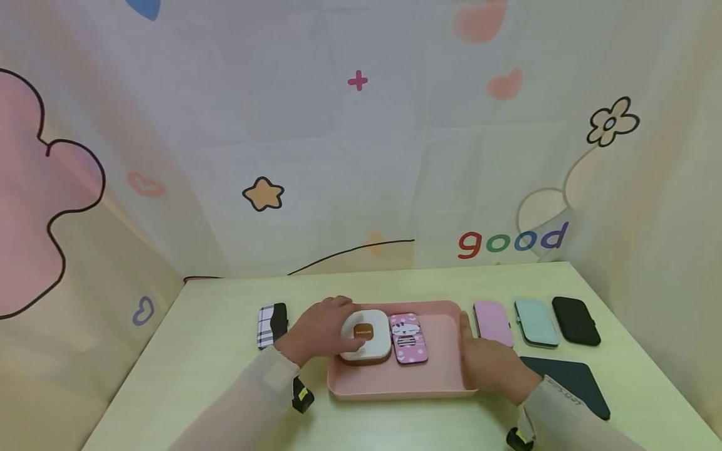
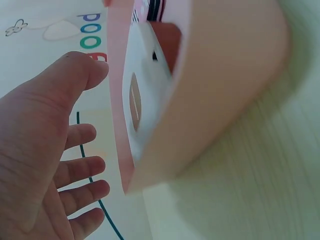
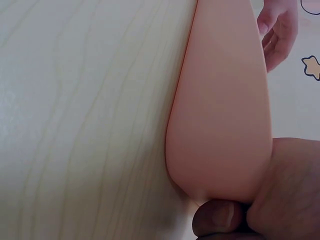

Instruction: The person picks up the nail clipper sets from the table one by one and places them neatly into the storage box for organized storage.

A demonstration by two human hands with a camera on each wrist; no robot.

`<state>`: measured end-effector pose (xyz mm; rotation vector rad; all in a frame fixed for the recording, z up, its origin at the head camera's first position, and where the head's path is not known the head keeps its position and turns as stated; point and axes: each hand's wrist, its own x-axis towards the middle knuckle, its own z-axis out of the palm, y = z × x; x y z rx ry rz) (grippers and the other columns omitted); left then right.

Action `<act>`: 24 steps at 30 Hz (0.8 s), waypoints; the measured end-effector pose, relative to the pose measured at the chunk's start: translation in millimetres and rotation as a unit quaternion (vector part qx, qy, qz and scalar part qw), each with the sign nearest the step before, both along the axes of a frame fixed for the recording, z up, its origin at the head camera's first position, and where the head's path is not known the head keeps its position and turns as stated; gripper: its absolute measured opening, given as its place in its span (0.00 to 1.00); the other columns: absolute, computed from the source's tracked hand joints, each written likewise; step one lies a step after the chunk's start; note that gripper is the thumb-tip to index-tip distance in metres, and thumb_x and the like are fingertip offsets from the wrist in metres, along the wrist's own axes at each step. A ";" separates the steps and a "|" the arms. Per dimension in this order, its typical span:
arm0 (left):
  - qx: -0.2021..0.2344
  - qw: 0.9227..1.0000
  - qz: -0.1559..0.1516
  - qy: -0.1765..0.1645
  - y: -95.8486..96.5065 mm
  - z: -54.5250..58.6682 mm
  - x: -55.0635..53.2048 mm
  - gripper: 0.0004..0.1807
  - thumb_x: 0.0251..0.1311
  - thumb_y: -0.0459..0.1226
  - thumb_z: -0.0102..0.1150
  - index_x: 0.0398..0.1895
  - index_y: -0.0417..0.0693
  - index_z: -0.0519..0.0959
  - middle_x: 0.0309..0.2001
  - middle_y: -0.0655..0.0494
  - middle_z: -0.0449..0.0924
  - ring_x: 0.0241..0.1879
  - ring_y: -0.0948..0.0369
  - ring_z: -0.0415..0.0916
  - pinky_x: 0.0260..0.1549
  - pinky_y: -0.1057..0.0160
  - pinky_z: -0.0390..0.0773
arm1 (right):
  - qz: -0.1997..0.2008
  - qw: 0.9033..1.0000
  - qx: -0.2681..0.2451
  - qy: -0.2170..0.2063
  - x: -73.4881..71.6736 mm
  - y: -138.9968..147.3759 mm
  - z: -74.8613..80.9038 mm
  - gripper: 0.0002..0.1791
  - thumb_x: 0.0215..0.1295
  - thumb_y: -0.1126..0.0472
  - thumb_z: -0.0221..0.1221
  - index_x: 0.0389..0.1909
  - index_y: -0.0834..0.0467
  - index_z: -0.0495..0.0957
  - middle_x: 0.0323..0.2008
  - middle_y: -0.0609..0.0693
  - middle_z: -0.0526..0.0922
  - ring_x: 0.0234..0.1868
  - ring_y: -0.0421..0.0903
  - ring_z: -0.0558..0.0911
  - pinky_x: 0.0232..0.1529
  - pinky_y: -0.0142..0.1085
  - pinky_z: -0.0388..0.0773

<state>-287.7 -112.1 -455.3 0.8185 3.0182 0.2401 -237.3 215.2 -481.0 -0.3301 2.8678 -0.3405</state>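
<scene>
A pink tray [image 1: 403, 396] sits on the table. In it lie a white rounded-square box [image 1: 375, 322] with a brown label and a small pink case [image 1: 410, 341] with a cat picture. My left hand [image 1: 324, 332] hovers over the white box, fingers loosely bent. In the left wrist view this hand [image 2: 45, 135] holds nothing, its thumb apart from the fingers. My right hand [image 1: 491, 363] grips the tray's right side, thumb at the rim. The right wrist view shows a fingertip [image 3: 220, 217] curled at the tray's corner.
Left of the tray lies a plaid and black case [image 1: 271, 326]. To the right are a pink case [image 1: 492, 322], a mint case [image 1: 536, 322] and a black case [image 1: 575, 321]. A dark flat pad [image 1: 570, 382] lies near my right forearm. A printed curtain [image 1: 361, 144] hangs behind the table.
</scene>
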 end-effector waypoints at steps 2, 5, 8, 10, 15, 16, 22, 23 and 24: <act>0.005 1.000 0.005 -0.003 -6.1 0.1 1.0 0.35 0.57 0.61 0.61 0.67 0.58 0.75 0.65 0.52 0.74 0.63 0.51 0.73 0.61 0.50 0.74 | -0.004 1.000 -0.001 -0.007 0.3 -0.2 1.3 0.51 0.67 0.60 0.56 0.78 0.69 0.33 0.16 0.48 0.71 0.15 0.44 0.68 0.17 0.36 0.59; 0.006 1.000 0.008 0.002 -15.4 -0.9 2.2 0.35 0.58 0.60 0.61 0.67 0.58 0.75 0.65 0.51 0.74 0.63 0.50 0.73 0.61 0.49 0.74 | -0.006 1.000 0.004 -0.012 0.2 -0.4 1.7 0.50 0.69 0.59 0.55 0.78 0.68 0.32 0.16 0.48 0.71 0.15 0.45 0.68 0.17 0.36 0.60; 0.010 1.000 0.017 0.005 -25.0 -3.2 3.7 0.34 0.59 0.59 0.60 0.68 0.60 0.74 0.65 0.51 0.74 0.63 0.49 0.72 0.61 0.47 0.73 | -0.002 1.000 0.005 -0.008 0.4 -0.3 1.3 0.51 0.67 0.60 0.56 0.78 0.68 0.33 0.15 0.48 0.71 0.14 0.44 0.67 0.17 0.35 0.59; 0.014 0.999 0.029 0.003 -31.5 -5.2 4.7 0.35 0.59 0.59 0.60 0.69 0.59 0.73 0.66 0.50 0.73 0.65 0.49 0.71 0.62 0.46 0.73 | 0.002 1.000 0.006 -0.003 0.0 0.0 0.6 0.52 0.66 0.60 0.57 0.78 0.69 0.33 0.15 0.48 0.71 0.14 0.44 0.66 0.16 0.35 0.58; 0.027 0.999 0.047 0.004 -45.5 -9.5 4.8 0.37 0.60 0.61 0.60 0.69 0.54 0.73 0.68 0.49 0.71 0.68 0.48 0.68 0.64 0.45 0.70 | 0.002 1.000 0.012 -0.001 -1.3 0.9 0.1 0.53 0.63 0.61 0.59 0.78 0.70 0.34 0.16 0.48 0.71 0.14 0.44 0.66 0.17 0.36 0.58; 0.029 0.998 0.049 0.006 -48.0 -10.6 4.1 0.38 0.60 0.61 0.59 0.69 0.53 0.72 0.69 0.48 0.70 0.68 0.47 0.68 0.65 0.45 0.69 | -0.002 1.000 0.011 -0.005 -1.6 0.9 0.1 0.52 0.65 0.60 0.58 0.78 0.69 0.33 0.16 0.48 0.71 0.14 0.44 0.67 0.17 0.36 0.58; 0.028 0.997 0.069 0.002 -64.7 -20.1 0.0 0.43 0.59 0.64 0.58 0.73 0.54 0.67 0.73 0.45 0.64 0.72 0.44 0.62 0.68 0.42 0.64 | -0.018 1.000 0.008 -0.025 -2.9 0.9 -1.0 0.50 0.69 0.58 0.54 0.79 0.66 0.31 0.16 0.48 0.70 0.15 0.45 0.68 0.17 0.36 0.59; 0.028 0.997 0.072 0.000 -68.1 -21.6 -0.2 0.43 0.59 0.64 0.58 0.74 0.53 0.67 0.73 0.45 0.64 0.72 0.44 0.61 0.68 0.41 0.63 | -0.019 0.999 0.007 -0.025 -2.9 0.8 -1.1 0.50 0.69 0.58 0.54 0.79 0.66 0.31 0.16 0.48 0.70 0.15 0.45 0.68 0.17 0.36 0.59; 0.029 0.997 0.074 -0.001 -71.4 -22.7 0.0 0.43 0.59 0.64 0.58 0.74 0.53 0.66 0.73 0.45 0.63 0.72 0.44 0.61 0.68 0.41 0.63 | -0.019 0.999 0.006 -0.027 -2.8 0.7 -1.1 0.50 0.69 0.58 0.54 0.79 0.66 0.31 0.16 0.48 0.70 0.15 0.45 0.69 0.17 0.36 0.59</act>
